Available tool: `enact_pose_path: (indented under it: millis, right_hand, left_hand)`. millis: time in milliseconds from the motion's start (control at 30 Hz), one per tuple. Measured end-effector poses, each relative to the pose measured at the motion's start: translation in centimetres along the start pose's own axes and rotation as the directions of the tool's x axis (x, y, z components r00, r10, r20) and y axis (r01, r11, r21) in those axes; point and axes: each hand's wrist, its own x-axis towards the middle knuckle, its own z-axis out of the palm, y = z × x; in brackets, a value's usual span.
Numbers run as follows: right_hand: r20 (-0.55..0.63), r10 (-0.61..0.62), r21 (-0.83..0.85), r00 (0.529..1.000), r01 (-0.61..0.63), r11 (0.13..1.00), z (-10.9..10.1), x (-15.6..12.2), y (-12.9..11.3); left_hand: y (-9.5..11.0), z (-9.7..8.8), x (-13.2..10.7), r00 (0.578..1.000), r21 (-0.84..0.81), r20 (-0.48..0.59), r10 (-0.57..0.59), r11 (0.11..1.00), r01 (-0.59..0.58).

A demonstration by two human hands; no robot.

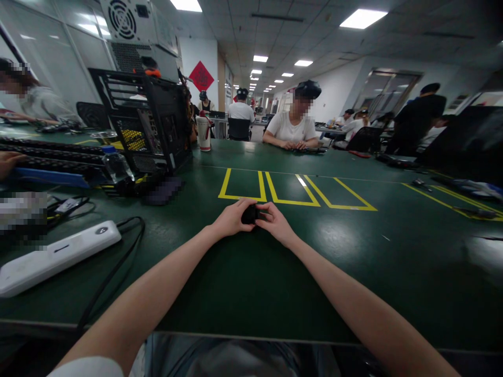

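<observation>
Both my hands meet on the green table (251, 272), just in front of the yellow taped boxes (291, 191). Between them is a small black object (250, 213), too small to name. My left hand (231, 218) curls its fingers round the object's left side. My right hand (275, 221) pinches its right side with thumb and fingers. Both forearms stretch out over the table from the near edge.
A white power strip (55, 256) with a black cable (113, 267) lies at the left. Behind it stands an open black computer case (149, 125), a plastic bottle (118, 166) and black keyboards (47, 152). A person in white (293, 128) sits across the table; others work farther back.
</observation>
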Motion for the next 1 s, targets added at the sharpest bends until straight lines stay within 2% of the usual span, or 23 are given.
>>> enact_pose_path:
  millis: [233,367,633,867,1000]
  right_hand:
    - [-0.071,-0.06,-0.083,0.996,0.054,0.995,-0.1,0.3,0.5]
    - [-0.065,-0.065,-0.112,0.996,0.057,0.992,0.0,0.3,0.5]
    - [-0.021,-0.093,-0.064,0.995,0.092,0.994,0.1,0.3,0.8]
    - [-0.032,-0.16,-0.23,0.987,0.148,0.962,0.4,-0.1,0.3]
    - [-0.008,-0.213,-0.385,0.977,0.194,0.903,0.6,-0.5,-0.3]
  left_hand:
    - [0.2,-0.2,0.0,1.0,0.008,0.014,0.004,1.0,-0.004]
    - [0.2,-0.2,0.1,1.0,-0.001,0.015,0.009,1.0,-0.009]
    - [0.1,-0.2,0.1,1.0,-0.012,0.015,0.023,1.0,-0.023]
    - [0.2,-0.2,0.2,1.0,-0.024,0.016,0.004,1.0,-0.004]
    - [0.3,-0.3,0.1,1.0,-0.027,0.016,0.002,1.0,-0.002]
